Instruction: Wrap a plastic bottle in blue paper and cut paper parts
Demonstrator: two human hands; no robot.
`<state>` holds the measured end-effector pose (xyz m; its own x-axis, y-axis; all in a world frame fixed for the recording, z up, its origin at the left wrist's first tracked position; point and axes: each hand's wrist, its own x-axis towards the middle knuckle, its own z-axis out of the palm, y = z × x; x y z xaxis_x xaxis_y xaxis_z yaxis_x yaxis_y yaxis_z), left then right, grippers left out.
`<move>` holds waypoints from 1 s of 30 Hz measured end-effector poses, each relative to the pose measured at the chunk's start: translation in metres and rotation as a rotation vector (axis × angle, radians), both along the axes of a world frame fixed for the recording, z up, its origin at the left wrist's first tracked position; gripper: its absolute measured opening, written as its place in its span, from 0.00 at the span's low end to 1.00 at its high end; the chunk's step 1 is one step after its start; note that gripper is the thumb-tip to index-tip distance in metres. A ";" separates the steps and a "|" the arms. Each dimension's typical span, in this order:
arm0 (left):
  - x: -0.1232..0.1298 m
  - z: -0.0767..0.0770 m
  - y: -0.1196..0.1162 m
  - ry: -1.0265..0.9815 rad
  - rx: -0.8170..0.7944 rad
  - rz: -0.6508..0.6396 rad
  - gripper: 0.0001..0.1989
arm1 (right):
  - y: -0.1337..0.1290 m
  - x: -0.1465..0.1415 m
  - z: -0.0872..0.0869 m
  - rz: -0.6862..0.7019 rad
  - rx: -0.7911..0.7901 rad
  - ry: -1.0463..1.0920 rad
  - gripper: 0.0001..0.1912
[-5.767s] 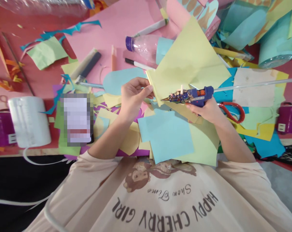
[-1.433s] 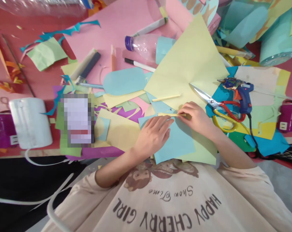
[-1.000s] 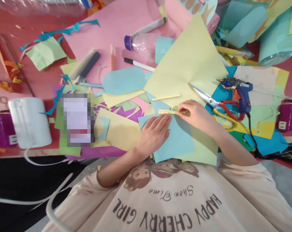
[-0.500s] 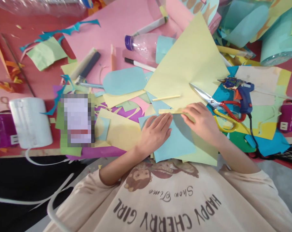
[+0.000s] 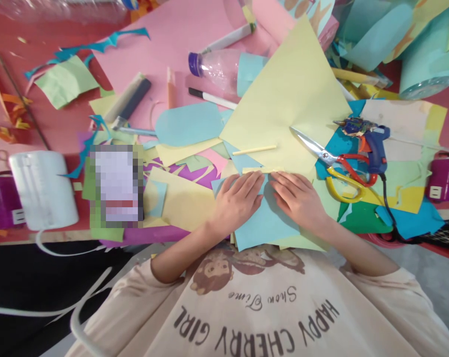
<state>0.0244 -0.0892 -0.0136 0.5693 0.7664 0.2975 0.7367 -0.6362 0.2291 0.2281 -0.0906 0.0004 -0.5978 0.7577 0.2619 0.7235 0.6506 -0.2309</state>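
Observation:
A narrow pale-yellow paper strip [image 5: 249, 171] lies crosswise in front of me, partly covered by my fingertips. My left hand [image 5: 236, 202] rests flat with its fingers stretched out, tips on the strip's lower edge. Beside it, my right hand [image 5: 297, 199] lies palm down, fingers extended and touching the strip's right part. Under both hands is a light-blue paper sheet [image 5: 263, 230]. Just beyond the strip sits a thin yellow paper stick [image 5: 254, 149], near a large pale-yellow sheet [image 5: 284, 89]. Scissors [image 5: 333, 158] with red and yellow handles lie to the right of my right hand.
A blue glue gun [image 5: 377, 148] with a dark cord lies at the right. Farther back are a plastic bottle [image 5: 220, 69], a black-capped marker [image 5: 213, 98] and pink paper [image 5: 164, 44]. On the left are a blurred-out phone [image 5: 118, 186] and a white device [image 5: 43, 191] with a cable.
My right hand has moved slightly left and down, from pinching the strip's right end to lying flat on it. My left hand stays nearly in place.

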 end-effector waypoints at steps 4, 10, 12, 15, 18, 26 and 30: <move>0.000 0.001 0.001 0.023 -0.021 -0.001 0.18 | -0.001 -0.001 -0.001 -0.021 -0.031 -0.010 0.14; 0.000 0.001 -0.003 0.018 -0.093 0.018 0.21 | -0.005 -0.004 -0.002 -0.057 -0.029 -0.010 0.12; 0.000 0.000 -0.004 0.013 -0.125 0.025 0.22 | -0.006 -0.005 -0.002 -0.059 -0.053 -0.010 0.13; 0.000 0.000 -0.004 0.021 -0.108 0.022 0.22 | -0.006 -0.006 -0.001 -0.051 -0.041 -0.024 0.13; 0.000 0.001 -0.003 0.043 -0.081 0.023 0.21 | -0.005 -0.006 0.000 -0.058 -0.038 -0.048 0.13; 0.001 -0.001 -0.003 0.026 -0.065 0.023 0.22 | -0.004 -0.008 -0.003 -0.079 -0.065 -0.051 0.13; 0.002 -0.001 -0.003 0.043 -0.074 0.028 0.22 | -0.004 -0.008 -0.002 -0.080 -0.066 -0.051 0.13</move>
